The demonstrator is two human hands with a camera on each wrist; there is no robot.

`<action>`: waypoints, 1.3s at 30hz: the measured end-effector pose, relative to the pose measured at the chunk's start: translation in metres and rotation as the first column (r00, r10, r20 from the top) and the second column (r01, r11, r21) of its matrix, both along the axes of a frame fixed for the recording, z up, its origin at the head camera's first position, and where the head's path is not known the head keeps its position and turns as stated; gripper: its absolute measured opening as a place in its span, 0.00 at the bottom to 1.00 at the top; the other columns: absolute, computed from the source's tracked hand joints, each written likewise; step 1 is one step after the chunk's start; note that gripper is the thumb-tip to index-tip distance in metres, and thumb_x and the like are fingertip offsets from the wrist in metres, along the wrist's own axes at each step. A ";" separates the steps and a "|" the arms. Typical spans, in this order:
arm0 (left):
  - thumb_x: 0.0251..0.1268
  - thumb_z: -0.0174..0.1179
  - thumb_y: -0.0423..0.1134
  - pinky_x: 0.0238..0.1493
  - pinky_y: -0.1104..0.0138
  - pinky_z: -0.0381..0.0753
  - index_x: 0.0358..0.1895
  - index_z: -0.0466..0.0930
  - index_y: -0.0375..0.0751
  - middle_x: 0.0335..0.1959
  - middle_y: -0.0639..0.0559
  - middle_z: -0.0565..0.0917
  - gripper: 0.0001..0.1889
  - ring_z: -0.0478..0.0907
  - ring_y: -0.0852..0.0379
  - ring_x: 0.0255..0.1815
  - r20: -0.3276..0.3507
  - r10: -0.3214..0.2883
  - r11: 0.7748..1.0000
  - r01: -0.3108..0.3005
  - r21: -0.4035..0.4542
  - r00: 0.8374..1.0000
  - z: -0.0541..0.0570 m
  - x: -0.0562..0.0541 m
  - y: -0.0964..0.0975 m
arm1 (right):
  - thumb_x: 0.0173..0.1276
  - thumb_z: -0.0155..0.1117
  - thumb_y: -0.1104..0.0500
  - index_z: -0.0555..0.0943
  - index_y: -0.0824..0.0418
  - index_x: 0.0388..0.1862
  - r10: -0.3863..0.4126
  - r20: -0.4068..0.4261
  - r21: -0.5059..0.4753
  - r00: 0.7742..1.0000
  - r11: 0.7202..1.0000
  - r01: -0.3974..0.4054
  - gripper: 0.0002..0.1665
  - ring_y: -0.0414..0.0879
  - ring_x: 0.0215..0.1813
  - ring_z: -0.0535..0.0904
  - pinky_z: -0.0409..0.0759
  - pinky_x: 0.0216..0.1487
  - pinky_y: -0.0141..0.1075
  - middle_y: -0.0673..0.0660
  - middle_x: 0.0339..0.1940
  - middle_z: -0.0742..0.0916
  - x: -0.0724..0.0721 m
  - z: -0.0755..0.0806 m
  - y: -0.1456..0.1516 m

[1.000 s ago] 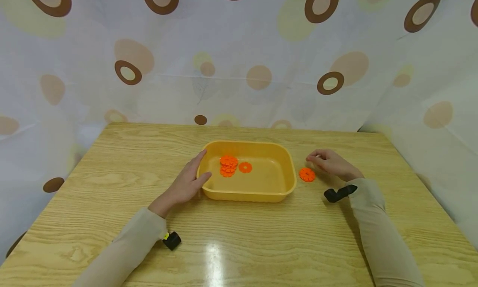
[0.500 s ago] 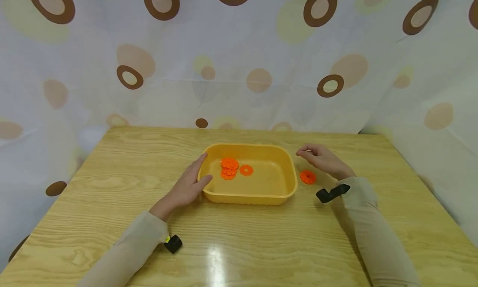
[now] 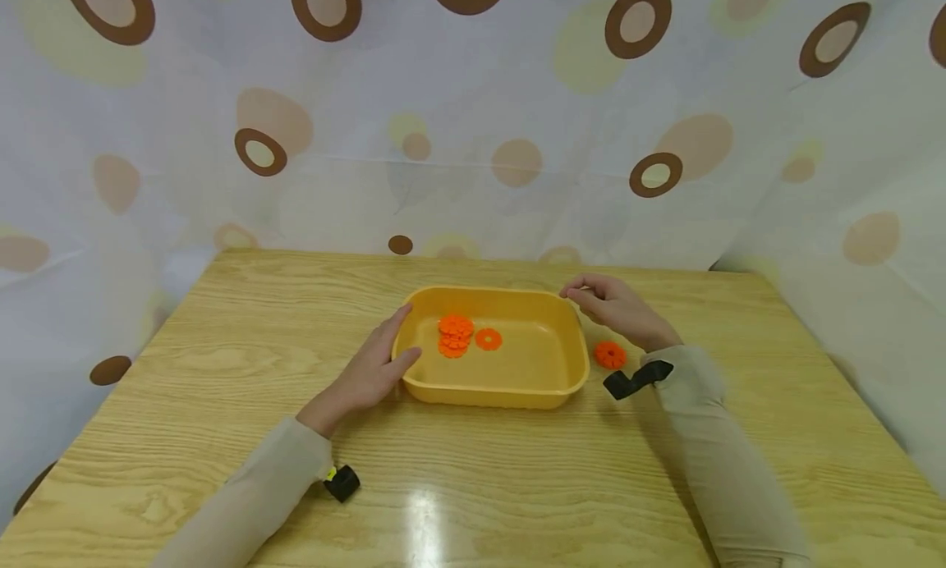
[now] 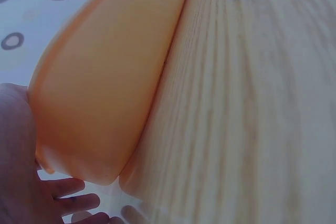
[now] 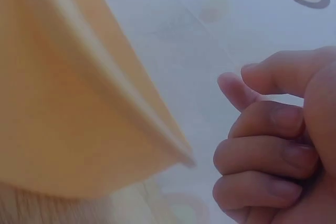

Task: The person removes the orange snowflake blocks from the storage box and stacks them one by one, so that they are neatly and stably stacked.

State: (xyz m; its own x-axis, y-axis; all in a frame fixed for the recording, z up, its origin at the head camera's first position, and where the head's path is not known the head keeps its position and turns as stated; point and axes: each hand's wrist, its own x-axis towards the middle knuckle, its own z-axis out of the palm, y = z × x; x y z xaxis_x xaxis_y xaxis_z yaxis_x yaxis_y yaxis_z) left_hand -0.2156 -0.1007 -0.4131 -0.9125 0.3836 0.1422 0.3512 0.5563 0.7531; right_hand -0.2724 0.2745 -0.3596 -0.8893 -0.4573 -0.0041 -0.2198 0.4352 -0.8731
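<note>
In the head view my left hand (image 3: 369,369) rests against the left end of a yellow-orange plastic tray (image 3: 488,396), its thumb lying over the rim. The left wrist view shows that hand's fingers (image 4: 79,203) extended and spread beside the tray wall. Past the tray's far right corner is my right hand (image 3: 609,307), raised over the table. Its fingers (image 5: 257,153) are curled, with thumb and index tips close together and nothing visible between them. An orange notched disc (image 3: 610,355) lies on the table below that hand. Inside the tray are a pile of orange discs (image 3: 455,332) and one single disc (image 3: 489,339).
The tray stands on a light wood-grain table (image 3: 473,486). Behind the table hangs a patterned white curtain (image 3: 458,190). A black wrist camera (image 3: 342,483) sits at the left sleeve, another black camera (image 3: 639,377) at the right.
My right hand has moved left and away from me, from beside the loose disc to the tray's far right corner. My left hand stays at the tray; the discs keep their places.
</note>
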 end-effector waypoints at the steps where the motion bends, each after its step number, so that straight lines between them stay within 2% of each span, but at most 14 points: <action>1: 0.73 0.49 0.41 0.73 0.43 0.51 0.77 0.45 0.36 0.76 0.35 0.53 0.35 0.51 0.35 0.75 -0.001 0.002 1.000 -0.002 0.002 1.000 0.001 0.000 0.000 | 0.78 0.48 0.52 0.74 0.71 0.55 0.000 0.004 -0.005 1.000 1.000 0.000 0.23 0.43 0.19 0.58 0.62 0.26 0.33 0.48 0.16 0.66 -0.001 0.001 -0.003; 10: 0.73 0.49 0.42 0.73 0.42 0.51 0.77 0.44 0.37 0.76 0.35 0.53 0.35 0.51 0.35 0.75 0.009 0.008 1.000 -0.008 -0.011 1.000 -0.001 0.000 -0.001 | 0.77 0.49 0.53 0.74 0.74 0.55 0.040 0.005 -0.011 0.999 0.999 -0.040 0.24 0.42 0.22 0.61 0.64 0.27 0.32 0.50 0.19 0.68 -0.009 0.008 -0.021; 17: 0.73 0.49 0.43 0.73 0.42 0.51 0.77 0.44 0.38 0.76 0.35 0.54 0.36 0.52 0.35 0.75 0.012 0.007 1.000 -0.007 -0.007 1.000 -0.002 0.000 -0.001 | 0.78 0.47 0.55 0.77 0.69 0.54 0.086 -0.020 0.043 0.996 0.995 -0.085 0.20 0.41 0.20 0.60 0.64 0.27 0.31 0.50 0.18 0.68 -0.016 0.014 -0.034; 23: 0.73 0.49 0.43 0.73 0.42 0.50 0.77 0.44 0.38 0.76 0.35 0.53 0.36 0.51 0.35 0.75 0.021 0.010 1.000 -0.010 -0.008 1.000 -0.001 0.000 -0.001 | 0.77 0.48 0.57 0.79 0.67 0.52 0.146 -0.071 0.035 0.987 0.989 -0.144 0.17 0.42 0.17 0.58 0.63 0.25 0.32 0.50 0.14 0.68 -0.025 0.025 -0.046; 28: 0.74 0.49 0.43 0.73 0.42 0.50 0.78 0.43 0.39 0.76 0.36 0.52 0.36 0.50 0.35 0.76 0.022 0.008 1.000 -0.007 -0.007 1.000 -0.001 0.000 -0.001 | 0.76 0.51 0.56 0.82 0.63 0.51 0.140 -0.111 0.132 0.984 0.983 -0.125 0.17 0.42 0.18 0.58 0.64 0.28 0.33 0.51 0.13 0.68 -0.029 0.028 -0.060; 30: 0.74 0.49 0.43 0.73 0.42 0.50 0.78 0.43 0.40 0.77 0.37 0.52 0.36 0.50 0.36 0.76 0.021 0.006 1.000 -0.006 -0.010 1.000 -0.002 0.000 -0.001 | 0.76 0.51 0.56 0.82 0.63 0.52 0.142 -0.113 0.160 0.984 0.979 -0.123 0.17 0.44 0.24 0.69 0.69 0.35 0.33 0.56 0.21 0.77 -0.029 0.027 -0.065; 32: 0.74 0.49 0.43 0.73 0.43 0.50 0.78 0.43 0.40 0.77 0.37 0.52 0.36 0.50 0.36 0.76 0.021 0.006 1.000 -0.006 -0.012 1.000 -0.002 0.000 -0.001 | 0.76 0.51 0.56 0.81 0.64 0.52 0.149 -0.106 0.173 0.983 0.976 -0.129 0.17 0.50 0.35 0.77 0.73 0.43 0.36 0.62 0.33 0.83 -0.029 0.026 -0.068; 35: 0.74 0.48 0.43 0.73 0.42 0.50 0.78 0.42 0.41 0.77 0.37 0.51 0.36 0.49 0.36 0.76 0.022 0.007 1.000 -0.006 -0.016 1.000 -0.001 0.000 -0.002 | 0.77 0.50 0.55 0.79 0.65 0.54 0.159 -0.060 0.157 0.985 0.976 -0.148 0.18 0.59 0.55 0.76 0.73 0.56 0.43 0.67 0.54 0.81 -0.029 0.024 -0.073; 39: 0.74 0.48 0.44 0.73 0.42 0.49 0.78 0.42 0.42 0.77 0.37 0.51 0.36 0.49 0.36 0.76 0.030 0.007 1.000 -0.006 -0.012 1.000 0.000 0.001 -0.002 | 0.76 0.51 0.54 0.79 0.64 0.54 0.140 -0.036 0.154 0.989 0.979 -0.133 0.18 0.58 0.56 0.76 0.72 0.56 0.45 0.66 0.54 0.80 -0.032 0.020 -0.078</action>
